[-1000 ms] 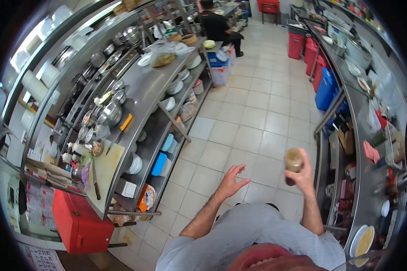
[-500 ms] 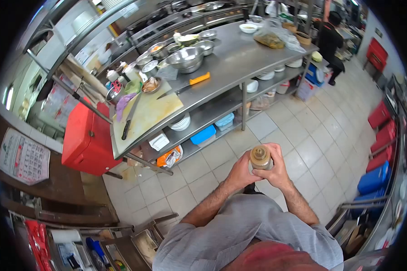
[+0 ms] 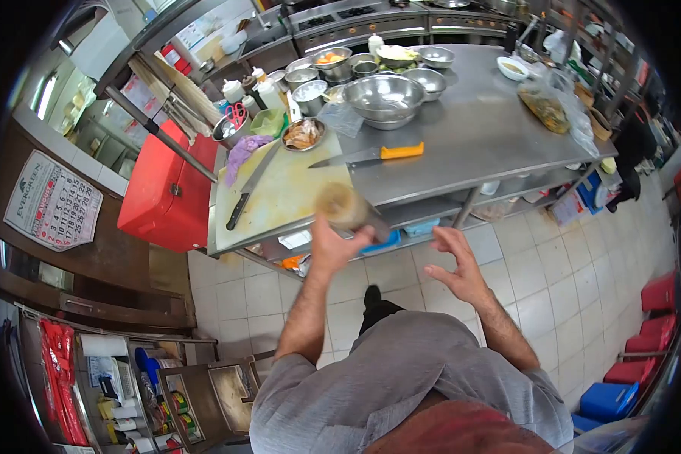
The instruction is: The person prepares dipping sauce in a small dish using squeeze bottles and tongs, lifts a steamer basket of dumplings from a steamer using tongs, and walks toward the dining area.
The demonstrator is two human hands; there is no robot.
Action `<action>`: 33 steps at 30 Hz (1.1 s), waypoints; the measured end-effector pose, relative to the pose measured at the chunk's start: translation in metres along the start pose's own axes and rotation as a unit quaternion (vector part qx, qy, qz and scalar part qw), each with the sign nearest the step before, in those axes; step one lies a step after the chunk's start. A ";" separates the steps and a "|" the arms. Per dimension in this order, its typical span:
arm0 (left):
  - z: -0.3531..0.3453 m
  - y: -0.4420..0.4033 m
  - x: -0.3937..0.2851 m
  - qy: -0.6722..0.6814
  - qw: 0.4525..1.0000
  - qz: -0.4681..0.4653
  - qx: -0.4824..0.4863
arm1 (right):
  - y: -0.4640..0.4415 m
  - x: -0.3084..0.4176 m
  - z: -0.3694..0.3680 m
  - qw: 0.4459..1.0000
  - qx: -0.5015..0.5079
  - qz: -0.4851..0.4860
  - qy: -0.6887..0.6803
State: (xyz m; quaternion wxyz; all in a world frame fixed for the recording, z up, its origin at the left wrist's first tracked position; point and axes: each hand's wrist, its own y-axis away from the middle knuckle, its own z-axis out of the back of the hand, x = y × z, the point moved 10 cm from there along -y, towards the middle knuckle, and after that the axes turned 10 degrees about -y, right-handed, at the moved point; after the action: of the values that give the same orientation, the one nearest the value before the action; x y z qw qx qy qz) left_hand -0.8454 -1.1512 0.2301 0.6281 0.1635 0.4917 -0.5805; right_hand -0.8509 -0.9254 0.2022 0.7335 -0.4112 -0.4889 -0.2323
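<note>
While the left hand (image 3: 336,246) is closed around a bottle (image 3: 342,207) in the head view, the right hand (image 3: 459,268) is open and holds nothing, its thumb and fingers spread apart and curved toward the bottle without touching it. The bottle is blurred and tilted, its tan top toward the cutting board (image 3: 277,198), and it appears in front of the near edge of the steel counter (image 3: 461,121); how far above the board it is, I cannot tell. The left thumb lies along its near side, and its other fingers are partly hidden. On the board rest a knife with a black handle (image 3: 238,211) and a small metal bowl of food (image 3: 303,135), with a purple cloth (image 3: 244,154) by its left edge. A knife with an orange handle (image 3: 402,151) lies to the right, its blade reaching onto the board. Behind it stands a large steel bowl (image 3: 384,98).
</note>
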 end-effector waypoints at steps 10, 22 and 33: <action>0.215 -0.316 0.120 -0.037 0.963 -0.058 -0.262 | -0.053 -0.171 0.057 0.935 -0.311 -0.171 0.019; 0.287 -0.575 0.255 -0.298 0.806 -0.184 -0.477 | -0.082 -0.194 0.061 0.856 -0.404 -0.280 0.163; 0.258 -0.662 0.419 -0.347 0.889 0.203 -0.221 | -0.038 -0.181 0.054 0.771 -0.462 -0.385 0.210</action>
State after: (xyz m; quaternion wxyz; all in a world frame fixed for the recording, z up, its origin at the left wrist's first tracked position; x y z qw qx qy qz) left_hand -1.3896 -1.7700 0.2532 0.8828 -0.0951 0.3138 -0.3363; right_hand -0.9829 -0.9126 0.0623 0.3890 -0.4183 -0.2738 -0.7738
